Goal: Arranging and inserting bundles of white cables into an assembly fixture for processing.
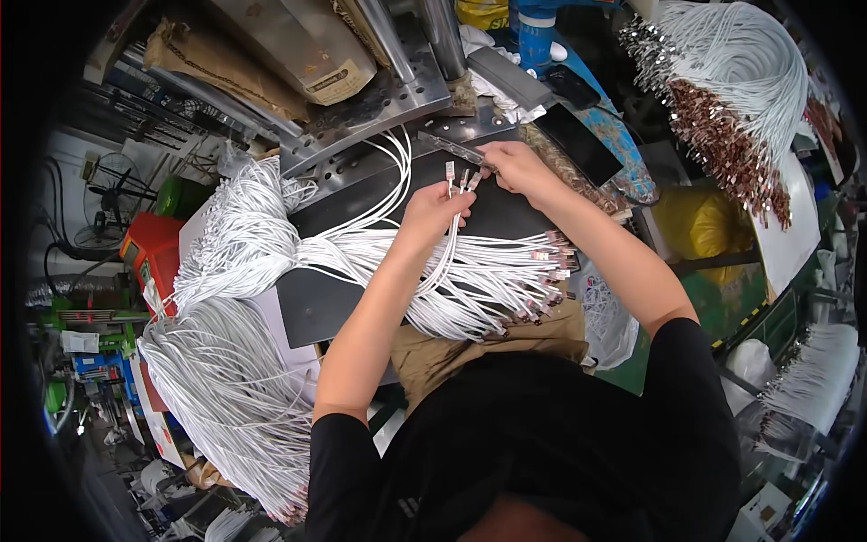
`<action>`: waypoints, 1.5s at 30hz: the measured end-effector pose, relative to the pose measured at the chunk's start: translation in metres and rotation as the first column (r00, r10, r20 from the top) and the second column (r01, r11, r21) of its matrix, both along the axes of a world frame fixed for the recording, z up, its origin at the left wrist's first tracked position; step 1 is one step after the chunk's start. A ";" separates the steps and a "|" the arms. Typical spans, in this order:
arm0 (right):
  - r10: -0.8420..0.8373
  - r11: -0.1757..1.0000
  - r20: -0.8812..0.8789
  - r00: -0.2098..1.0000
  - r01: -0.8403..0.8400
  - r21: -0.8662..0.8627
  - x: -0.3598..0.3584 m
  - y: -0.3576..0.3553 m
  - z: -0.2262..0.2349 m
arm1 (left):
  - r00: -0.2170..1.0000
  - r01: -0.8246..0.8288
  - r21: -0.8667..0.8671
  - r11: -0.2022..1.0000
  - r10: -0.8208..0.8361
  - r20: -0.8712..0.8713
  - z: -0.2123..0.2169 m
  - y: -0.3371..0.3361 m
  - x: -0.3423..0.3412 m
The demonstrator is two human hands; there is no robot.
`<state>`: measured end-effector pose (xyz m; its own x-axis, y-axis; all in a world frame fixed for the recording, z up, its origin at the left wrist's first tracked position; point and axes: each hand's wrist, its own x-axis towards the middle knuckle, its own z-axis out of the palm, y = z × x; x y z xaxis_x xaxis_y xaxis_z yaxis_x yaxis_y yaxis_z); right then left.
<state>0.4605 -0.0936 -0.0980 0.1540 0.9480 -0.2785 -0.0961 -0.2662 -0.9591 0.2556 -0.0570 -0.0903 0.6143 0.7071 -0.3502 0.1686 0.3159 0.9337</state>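
Note:
My left hand (436, 212) is closed around a few white cables (449, 248) whose metal-tipped connectors (463, 181) stick up from the fingers. My right hand (517, 169) pinches the end of a flat, narrow, shiny strip (452, 146) just beyond those connectors; its exact kind does not show. Beneath my forearms a large bundle of white cables (479, 289) spreads over a dark board (312, 312), with its connector ends pointing right. A few other cables (405, 176) loop up toward the machine's metal base.
A machine with steel columns and a perforated metal plate (361, 117) stands ahead. More coiled white cables (239, 226) lie to the left, and another bundle (226, 388) hangs below them. A dark phone-like slab (578, 144) lies at the right. Cables with copper-coloured ends (722, 135) are piled far right.

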 end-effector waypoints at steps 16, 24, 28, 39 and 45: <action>0.186 0.976 0.143 0.972 -0.199 0.084 0.011 -0.001 0.004 | 0.998 0.064 -0.136 0.989 -0.065 -0.002 0.015 0.017 -0.007; 0.188 0.938 0.344 0.920 -0.272 0.214 0.008 0.002 -0.016 | 0.984 0.165 -0.166 0.972 -0.174 -0.040 0.018 0.012 0.002; 0.210 0.951 0.207 0.955 -0.249 0.184 0.011 -0.005 -0.001 | 0.999 -0.026 -0.128 0.991 0.029 0.019 0.012 0.004 0.000; 0.206 0.967 0.285 0.936 -0.240 0.090 0.023 -0.007 0.003 | 0.995 0.049 -0.011 0.999 -0.050 -0.089 0.011 0.013 -0.015; 0.253 0.936 0.226 0.941 -0.297 0.188 0.019 -0.012 0.002 | 0.998 0.045 -0.139 0.989 -0.052 -0.042 0.014 0.016 -0.011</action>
